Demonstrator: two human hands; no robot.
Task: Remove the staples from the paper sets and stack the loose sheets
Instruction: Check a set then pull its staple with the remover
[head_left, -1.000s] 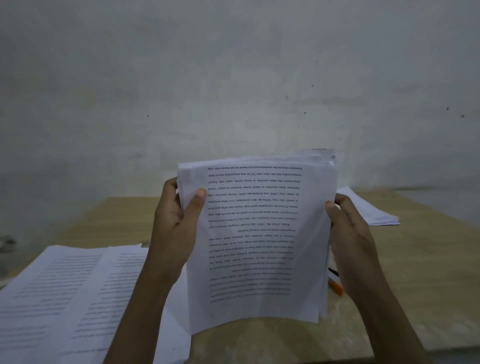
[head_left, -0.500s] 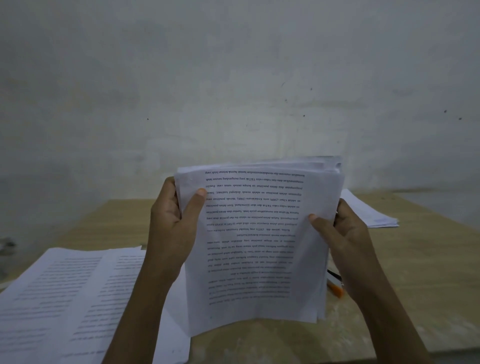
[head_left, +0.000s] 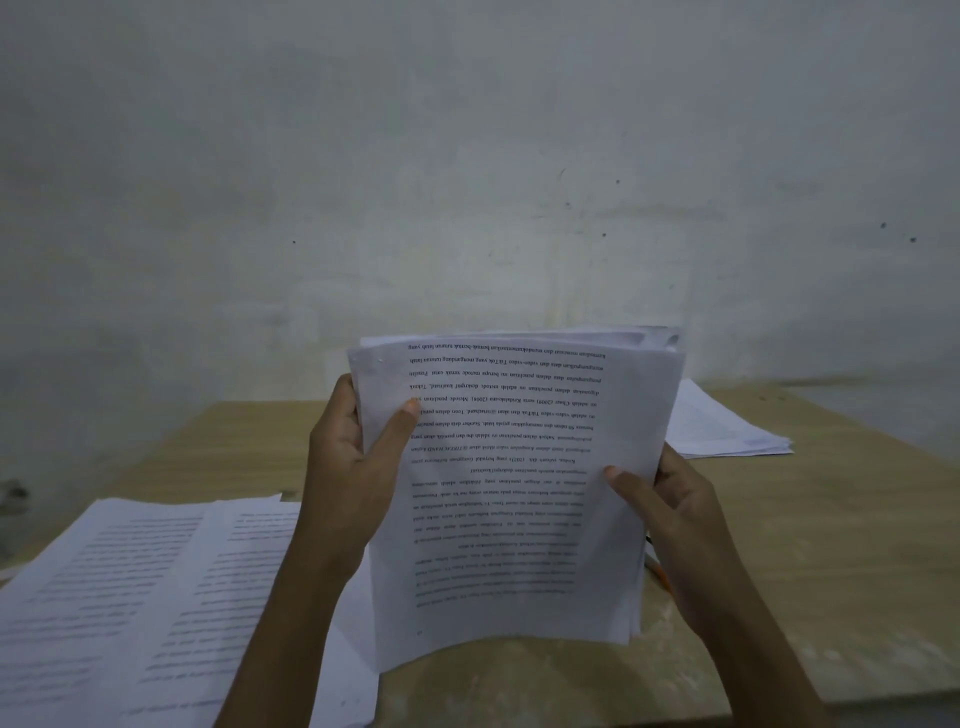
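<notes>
Paper bundle (head_left: 519, 488) held upright over wooden table (head_left: 779, 571) — left hand (head_left: 348, 467) and right hand (head_left: 670, 514) clamp opposite edges, likely squaring loose sheets before stacking.

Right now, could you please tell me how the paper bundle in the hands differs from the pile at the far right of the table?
The held bundle stands upright, gripped by the left hand and right hand; the far pile lies flat on the table, untouched. The held bundle shows clear printed lines, upside down to the camera; the far pile's print is too faint to read. Both are stacks of white sheets.
</notes>
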